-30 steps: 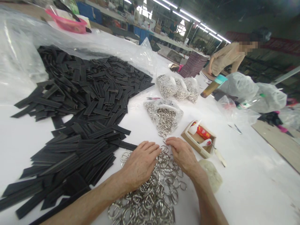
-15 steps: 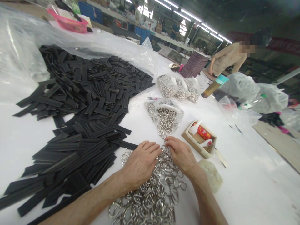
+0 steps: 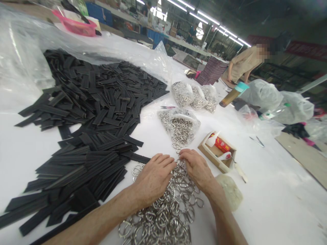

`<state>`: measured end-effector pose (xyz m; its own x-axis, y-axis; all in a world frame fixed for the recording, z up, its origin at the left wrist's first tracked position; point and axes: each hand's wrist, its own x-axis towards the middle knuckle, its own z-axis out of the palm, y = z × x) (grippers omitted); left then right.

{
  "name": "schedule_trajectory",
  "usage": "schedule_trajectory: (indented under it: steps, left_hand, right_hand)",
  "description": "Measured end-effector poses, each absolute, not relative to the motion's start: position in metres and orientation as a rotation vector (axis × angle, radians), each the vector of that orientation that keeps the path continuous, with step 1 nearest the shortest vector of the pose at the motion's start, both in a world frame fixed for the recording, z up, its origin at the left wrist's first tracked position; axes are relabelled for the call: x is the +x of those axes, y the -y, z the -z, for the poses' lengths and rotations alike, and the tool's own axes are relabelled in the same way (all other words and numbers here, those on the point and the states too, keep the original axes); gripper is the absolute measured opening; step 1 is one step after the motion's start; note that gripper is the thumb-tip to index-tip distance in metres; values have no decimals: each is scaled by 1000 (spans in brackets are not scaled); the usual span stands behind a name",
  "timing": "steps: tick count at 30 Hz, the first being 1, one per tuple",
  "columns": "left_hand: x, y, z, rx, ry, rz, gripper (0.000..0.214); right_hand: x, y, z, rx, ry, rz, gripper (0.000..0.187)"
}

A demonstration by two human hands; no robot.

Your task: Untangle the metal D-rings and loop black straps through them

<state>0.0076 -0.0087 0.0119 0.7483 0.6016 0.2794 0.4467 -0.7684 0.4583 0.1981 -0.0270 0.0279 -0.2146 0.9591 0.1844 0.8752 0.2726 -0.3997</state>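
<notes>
My left hand [image 3: 154,177] lies palm down, fingers stretched flat, on a loose heap of silver metal D-rings [image 3: 166,214] on the white table [image 3: 263,190]. My right hand [image 3: 196,167] rests on the same heap beside it, fingers curled down into the rings at the far edge; whether it holds one is hidden. Just beyond my fingertips is an open clear bag of rings [image 3: 180,126]. A big pile of black strips [image 3: 92,115] spreads to the left.
Further bags of rings [image 3: 195,96] lie behind. A small cardboard tray [image 3: 217,151] with glue tubes sits right of my hands, a pale lump [image 3: 231,190] beside it. Clear plastic sheeting [image 3: 22,58] covers the far left. Another person [image 3: 245,63] bends over at the back right.
Both hands stay on the ring heap; the right hand's fingers shifted slightly towards the far edge of the heap. Otherwise nothing moved.
</notes>
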Motion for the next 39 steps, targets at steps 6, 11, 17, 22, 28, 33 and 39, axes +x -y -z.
schedule_trajectory:
  steps: [6, 11, 17, 22, 28, 33, 39]
  left_hand:
    - [8, 8, -12, 2589, -792, -582, 30]
    - [7, 9, -13, 2583, -796, -594, 30]
    - [8, 9, -12, 2569, -808, -577, 30]
    - [9, 8, -14, 2579, -794, -582, 30]
    - [9, 8, -15, 2582, -788, -564, 29]
    - [8, 8, -15, 2553, -789, -560, 32]
    - [8, 9, -11, 2537, -805, -597, 32]
  right_hand:
    - [196, 34, -42, -1817, 2063, -486, 25]
    - [195, 29, -36, -1718, 1976, -466, 24]
    - [187, 19, -22, -1580, 2137, -188, 36]
    - [191, 25, -27, -1630, 2170, -208, 34]
    - [199, 27, -29, -1651, 2101, -329, 30]
    - [192, 28, -34, -1683, 2107, -403, 26]
    - [188, 33, -43, -1733, 2041, -632, 24]
